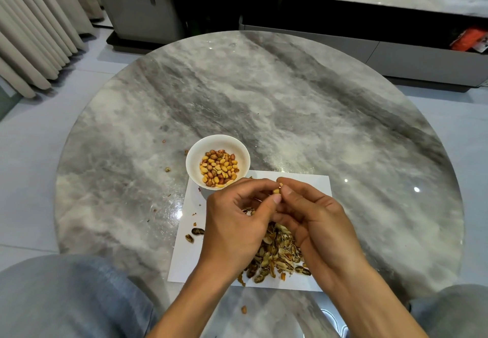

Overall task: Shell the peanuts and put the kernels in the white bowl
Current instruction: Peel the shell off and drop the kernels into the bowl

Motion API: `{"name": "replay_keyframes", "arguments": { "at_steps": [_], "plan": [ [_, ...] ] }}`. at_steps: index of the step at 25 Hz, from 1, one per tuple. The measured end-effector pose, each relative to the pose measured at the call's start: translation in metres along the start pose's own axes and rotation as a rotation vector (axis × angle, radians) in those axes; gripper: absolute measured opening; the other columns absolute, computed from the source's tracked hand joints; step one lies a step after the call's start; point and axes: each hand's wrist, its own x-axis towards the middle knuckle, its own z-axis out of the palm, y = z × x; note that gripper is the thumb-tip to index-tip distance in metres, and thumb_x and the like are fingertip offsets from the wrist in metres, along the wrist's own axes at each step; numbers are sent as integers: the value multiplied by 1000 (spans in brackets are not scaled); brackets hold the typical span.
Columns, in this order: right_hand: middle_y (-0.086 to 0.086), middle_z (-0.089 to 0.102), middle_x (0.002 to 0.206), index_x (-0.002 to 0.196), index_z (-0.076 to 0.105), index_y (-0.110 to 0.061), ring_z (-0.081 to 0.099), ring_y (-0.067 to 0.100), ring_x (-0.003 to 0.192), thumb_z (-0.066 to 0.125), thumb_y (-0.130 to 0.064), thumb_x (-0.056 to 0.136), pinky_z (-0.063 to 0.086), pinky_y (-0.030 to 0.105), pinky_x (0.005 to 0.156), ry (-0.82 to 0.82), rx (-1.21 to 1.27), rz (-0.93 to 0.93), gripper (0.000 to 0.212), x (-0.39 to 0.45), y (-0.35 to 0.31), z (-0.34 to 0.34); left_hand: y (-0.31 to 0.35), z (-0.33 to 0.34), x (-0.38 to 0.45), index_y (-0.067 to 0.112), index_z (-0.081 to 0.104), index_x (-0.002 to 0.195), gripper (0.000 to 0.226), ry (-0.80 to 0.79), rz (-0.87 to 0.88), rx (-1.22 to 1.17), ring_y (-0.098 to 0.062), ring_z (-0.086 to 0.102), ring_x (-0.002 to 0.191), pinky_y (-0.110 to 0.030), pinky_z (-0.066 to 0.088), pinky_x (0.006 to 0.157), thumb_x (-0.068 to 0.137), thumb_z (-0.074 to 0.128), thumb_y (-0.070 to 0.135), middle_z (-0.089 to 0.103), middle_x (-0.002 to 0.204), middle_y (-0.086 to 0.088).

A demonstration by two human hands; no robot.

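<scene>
My left hand (237,221) and my right hand (314,218) meet above a white paper sheet (311,187). Between their thumbs and fingertips they pinch one peanut (276,191), its yellow kernel showing at the top. The white bowl (194,158) stands just beyond my left hand, partly on the sheet's far left corner, with several yellow and red-brown kernels (219,168) inside. Under and between my hands lies a heap of broken shells (274,255); my hands hide part of it.
The round grey marble table (264,94) carries everything. Two dark shell pieces (194,234) lie on the sheet's left side, and small crumbs dot the table left of the bowl. One kernel bit (243,309) lies near the table's front edge. My knees flank that edge.
</scene>
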Motion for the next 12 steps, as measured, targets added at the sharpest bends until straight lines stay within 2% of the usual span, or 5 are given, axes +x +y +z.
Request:
{"name": "replay_keyframes", "arguments": {
  "at_steps": [2, 4, 6, 9, 12],
  "plan": [
    [23, 73, 92, 97, 73, -1, 68, 30, 89, 70, -11, 74, 60, 27, 69, 5, 3, 14, 25, 1, 0, -1, 2, -1, 0, 33, 75, 88, 31, 8, 6, 5, -6, 72, 78, -19, 56, 73, 81, 79, 3, 74, 82, 14],
    [25, 73, 100, 98, 73, 0, 68, 30, 91, 70, -11, 74, 60, 27, 68, -8, 14, 47, 27, 0, -1, -1, 1, -2, 0, 30, 76, 88, 28, 3, 38, 38, -6, 71, 78, -19, 56, 72, 80, 80, 4, 74, 83, 14],
    [25, 73, 103, 105, 70, 4, 71, 28, 90, 68, -14, 77, 61, 29, 70, -29, 46, 104, 33, -1, 0, 0, -2, -3, 1, 27, 77, 89, 20, 4, 95, 129, -4, 69, 79, -16, 54, 72, 81, 81, 9, 73, 84, 14],
    [17, 74, 90, 107, 69, 3, 73, 21, 75, 66, -13, 82, 62, 30, 65, -8, 102, 183, 30, -2, 1, 2, -8, -5, 2, 22, 75, 85, 10, 6, 196, 333, 2, 62, 75, -10, 46, 70, 81, 81, 15, 69, 81, 15],
    [23, 74, 104, 113, 68, 4, 74, 23, 79, 58, -8, 93, 62, 30, 66, 6, 97, 218, 25, -1, 4, 1, -11, -4, 1, 21, 75, 85, 8, -36, 200, 391, 0, 62, 74, -15, 49, 67, 82, 80, 16, 69, 80, 14]
  ]
}}
